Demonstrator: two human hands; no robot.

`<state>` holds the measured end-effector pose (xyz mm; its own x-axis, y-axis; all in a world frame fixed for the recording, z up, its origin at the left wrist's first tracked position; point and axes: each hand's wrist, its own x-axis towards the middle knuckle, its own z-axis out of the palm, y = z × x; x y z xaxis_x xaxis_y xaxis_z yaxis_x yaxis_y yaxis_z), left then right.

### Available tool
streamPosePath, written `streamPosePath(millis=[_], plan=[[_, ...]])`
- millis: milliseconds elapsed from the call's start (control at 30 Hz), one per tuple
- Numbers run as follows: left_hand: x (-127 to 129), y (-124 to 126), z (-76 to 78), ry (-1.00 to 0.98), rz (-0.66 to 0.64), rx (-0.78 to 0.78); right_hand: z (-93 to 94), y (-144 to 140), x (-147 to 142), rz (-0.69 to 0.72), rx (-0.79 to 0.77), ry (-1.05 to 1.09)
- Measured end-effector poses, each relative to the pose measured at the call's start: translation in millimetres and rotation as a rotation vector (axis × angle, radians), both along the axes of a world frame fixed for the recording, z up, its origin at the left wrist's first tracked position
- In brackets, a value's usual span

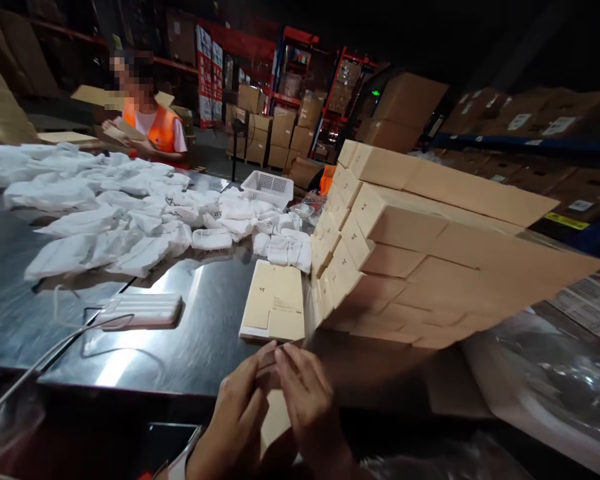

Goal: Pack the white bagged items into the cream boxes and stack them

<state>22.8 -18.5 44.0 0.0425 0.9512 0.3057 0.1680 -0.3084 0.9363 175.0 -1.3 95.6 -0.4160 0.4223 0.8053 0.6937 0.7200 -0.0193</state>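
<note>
My left hand [237, 403] and my right hand [307, 397] meet at the front edge of the metal table [215, 327]. Between them is a beige cardboard box [276, 417], partly hidden by my fingers, which are closed on its far end. Just beyond my fingertips a flat beige box [275, 300] with a small black logo and printed text lies on the table. On its right rises a tall stack of similar beige boxes [415, 247]. The lower part of the held box fades into shadow near my wrists.
White soft bags [115, 220] cover the table's far left. A white power bank [140, 311] with a cable [45, 357] lies nearer. Behind the bags stands a white plastic basket [267, 189]. A person in an orange vest [163, 130] handles cardboard; clear plastic [555, 373] fills the right.
</note>
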Motion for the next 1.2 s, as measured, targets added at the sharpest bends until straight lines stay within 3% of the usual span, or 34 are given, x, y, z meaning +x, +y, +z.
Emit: streamPosePath(millis=[200, 567, 833, 1033, 1100, 1200], plan=[[-3, -17, -16.6, 0.1, -0.111, -0.069, 12.1, -8, 1, 0.114, -0.018, 0.058], [3, -7, 12.1, 0.044, -0.061, -0.069, 2.8, -3, -20, 0.023, -0.091, 0.023], [8, -3, 1.5, 0.124, -0.04, -0.012, 2.4, 9, -12, 0.096, -0.205, 0.176], [10, -5, 5.9, 0.176, -0.073, 0.026, 3.8, 1, -14, 0.043, -0.211, 0.067], [12, -6, 2.5, 0.15, -0.087, 0.005, -1.9, 3, -12, 0.022, -0.292, 0.165], [14, -4, -11.2, -0.034, -0.082, -0.01, -16.6, 7, 14, -0.082, -0.505, 0.635]])
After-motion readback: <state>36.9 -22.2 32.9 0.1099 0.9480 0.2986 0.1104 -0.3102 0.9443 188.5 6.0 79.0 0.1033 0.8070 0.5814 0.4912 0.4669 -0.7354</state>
